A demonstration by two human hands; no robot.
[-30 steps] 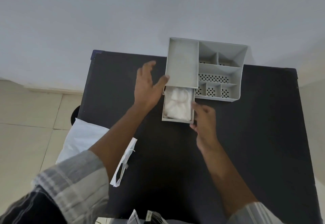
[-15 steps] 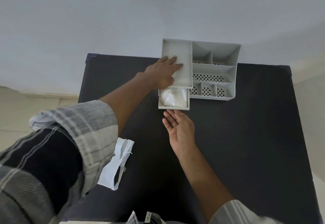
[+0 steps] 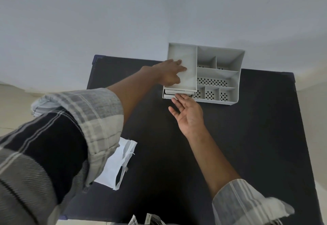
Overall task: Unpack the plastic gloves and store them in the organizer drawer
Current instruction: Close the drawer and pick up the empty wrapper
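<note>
Drawer [image 3: 177, 94] now nearly closed; right hand [image 3: 188, 114] open against it, left hand [image 3: 170, 73] flat atop organizer [image 3: 219, 73].

No legible text — print on bottom-edge packet [image 3: 150, 219] unreadable

The organizer [image 3: 219, 76] sits at the far edge of the table [image 3: 247, 145], against the wall [image 3: 123, 12]. Its drawer [image 3: 174, 95] is at the front left, almost all the way in. An empty bag [image 3: 117, 164] lies on the table near the left edge, well apart from the organizer.
</note>
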